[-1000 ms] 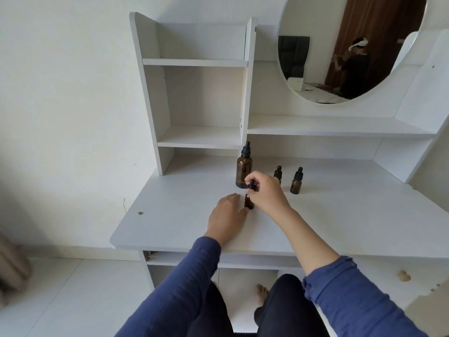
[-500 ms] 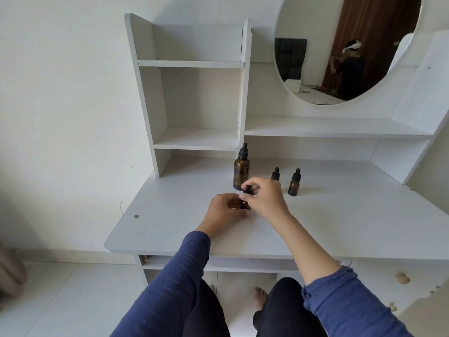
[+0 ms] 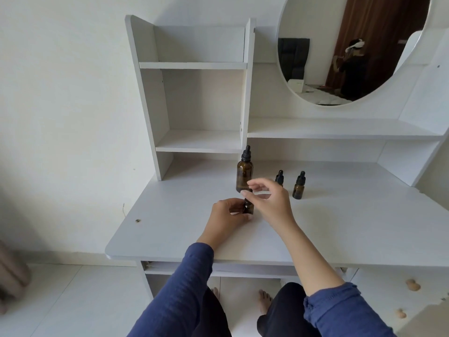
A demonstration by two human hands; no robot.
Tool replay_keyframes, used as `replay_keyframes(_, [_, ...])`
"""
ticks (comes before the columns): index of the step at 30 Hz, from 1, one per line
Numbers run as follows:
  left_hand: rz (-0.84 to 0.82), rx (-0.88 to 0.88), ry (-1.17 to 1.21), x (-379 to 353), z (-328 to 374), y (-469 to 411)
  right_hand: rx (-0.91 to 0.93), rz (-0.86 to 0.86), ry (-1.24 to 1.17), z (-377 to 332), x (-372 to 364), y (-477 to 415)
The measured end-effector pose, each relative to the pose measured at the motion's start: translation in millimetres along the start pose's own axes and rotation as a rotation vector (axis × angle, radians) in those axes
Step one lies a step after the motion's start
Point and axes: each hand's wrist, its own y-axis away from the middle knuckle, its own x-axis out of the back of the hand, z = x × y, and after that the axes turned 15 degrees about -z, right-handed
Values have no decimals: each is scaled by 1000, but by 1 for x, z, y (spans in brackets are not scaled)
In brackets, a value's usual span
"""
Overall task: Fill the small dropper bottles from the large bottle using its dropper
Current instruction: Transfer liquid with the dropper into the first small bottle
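A small amber dropper bottle (image 3: 248,208) stands on the white desk (image 3: 340,227) near its middle. My left hand (image 3: 228,216) grips the bottle's body from the left. My right hand (image 3: 269,200) pinches its black dropper cap (image 3: 249,192) from above. Just behind stands the large amber bottle (image 3: 244,175) with its black dropper cap on. Two more small amber bottles with black caps stand to the right: one (image 3: 279,177) partly hidden behind my right hand, the other (image 3: 298,186) in full view.
A white shelf unit (image 3: 194,93) rises at the desk's back left. A long shelf (image 3: 340,128) runs under a round mirror (image 3: 352,49) at the back right. The desk's front edge lies just before my forearms.
My left hand has gone from resting flat beside the small bottle to gripping it. My right hand stays on the cap.
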Motion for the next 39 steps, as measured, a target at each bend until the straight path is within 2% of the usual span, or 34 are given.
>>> replay_keyframes(2, [16,3,-12,-1,-1,0,-6,24,0,-2,1,-2])
replay_keyframes(7, [24,-3,-11,-1,-2,1,28,-98,-7,-4,7,2])
replay_keyframes(12, [20,-11,8,-1,0,3,70,-82,85,-6,11,-1])
replay_keyframes(19, [43,1,-1,-1,-1,2,149,94,1,-24,25,-10])
replay_keyframes(23, [51,3,-21,-1,-1,2,59,244,-43,-4,32,-4])
replay_keyframes(27, [75,-7,-33,-1,-2,2,-87,301,-60,30,27,15])
replay_keyframes(31, [97,-3,-55,-1,-5,1,-162,304,-43,45,25,22])
replay_keyframes(39, [107,-2,-37,-2,-4,2,-193,241,73,51,22,18])
